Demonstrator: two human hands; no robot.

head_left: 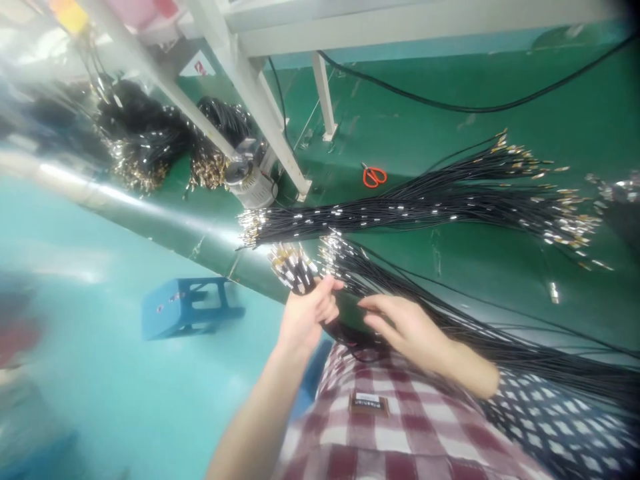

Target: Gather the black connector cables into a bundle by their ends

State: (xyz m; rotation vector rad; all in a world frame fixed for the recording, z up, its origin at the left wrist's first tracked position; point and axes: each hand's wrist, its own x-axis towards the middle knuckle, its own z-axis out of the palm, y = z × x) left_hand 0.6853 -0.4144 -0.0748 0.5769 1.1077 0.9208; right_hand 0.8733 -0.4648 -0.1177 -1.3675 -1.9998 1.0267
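Observation:
My left hand (307,317) is wrapped around a bundle of black cables (295,267) near its end, where silver and brass-coloured connector tips fan out above the fist. My right hand (407,327) hovers just to the right, thumb and fingers apart, with nothing visible in it. Beside both hands, a loose bunch of black cables (385,280) lies on the green tabletop (420,257) and trails off to the lower right. Behind it, a longer bundle of black cables (400,213) stretches across the table, with metal tips at both ends.
Orange-handled scissors (374,176) lie behind the long bundle. A grey cylindrical device (253,183) stands by a white metal frame (280,140). Coiled cables (145,140) sit at the back left. A blue stool (183,307) is on the floor left of the table edge.

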